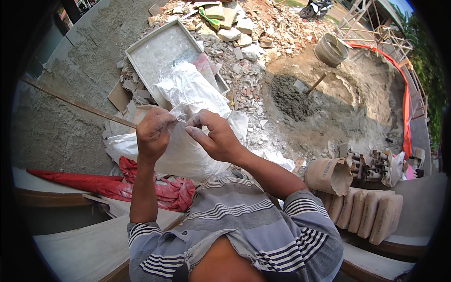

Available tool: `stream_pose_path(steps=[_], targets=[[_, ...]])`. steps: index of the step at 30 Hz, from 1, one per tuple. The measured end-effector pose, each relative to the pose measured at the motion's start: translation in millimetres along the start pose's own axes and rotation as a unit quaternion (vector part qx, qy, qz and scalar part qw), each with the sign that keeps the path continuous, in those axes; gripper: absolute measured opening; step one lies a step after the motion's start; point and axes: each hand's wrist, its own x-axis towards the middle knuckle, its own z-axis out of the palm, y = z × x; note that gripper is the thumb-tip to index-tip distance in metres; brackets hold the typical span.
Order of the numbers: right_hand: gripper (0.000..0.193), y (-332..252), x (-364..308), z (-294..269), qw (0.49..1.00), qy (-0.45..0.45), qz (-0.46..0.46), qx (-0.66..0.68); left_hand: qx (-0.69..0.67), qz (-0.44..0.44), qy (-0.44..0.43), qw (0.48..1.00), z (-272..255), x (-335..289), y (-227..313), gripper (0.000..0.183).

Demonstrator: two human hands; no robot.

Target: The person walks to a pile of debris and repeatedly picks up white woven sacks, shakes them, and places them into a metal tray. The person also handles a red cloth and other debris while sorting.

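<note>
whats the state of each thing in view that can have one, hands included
Left hand: pinching the edge of the white sack
Right hand: fingers curled at that edge, grip unclear
White sack: crumpled, spread out
Grey tray: lying on rubble, partly covered
Red cloth: bunched up
Dark heap: looks wet
Brown paper bag: mouth open
Brown packages: lined up in a row
Motorbike: parked
</note>
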Motion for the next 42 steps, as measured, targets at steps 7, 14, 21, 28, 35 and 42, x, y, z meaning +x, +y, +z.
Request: stream_pose_path(steps=[7, 14, 21, 28, 35, 42], targets=[[0.019, 3, 15, -11, 0.996, 0.028, -0.064, -0.052, -0.011, 0.016, -0.005, 1.0, 0, 1, 1, 0.019], [0.018, 7, 12, -3, 0.981, 0.024, -0.123, -0.151, 0.009, 0.039, -0.02, 0.999, -1, -2, 4, 0.02], [0.018, 8, 5, -1, 0.965, 0.005, -0.198, -0.173, -0.017, 0.022, 0.001, 1.0, -2, -5, 3, 0.024], [0.019, 5, 3, 5, 0.96, 0.029, -0.236, -0.15, 0.024, 0.041, 0.011, 0.999, 2, -6, 3, 0.025], [0.015, 12, 11, 1, 0.964, 0.07, -0.228, -0.116, -0.011, -0.043, 0.037, 0.998, 18, -7, -5, 0.03], [0.015, 31, 22, 0, 0.974, 0.058, -0.152, -0.157, 0.008, -0.138, -0.098, 0.986, 13, 7, -22, 0.018]])
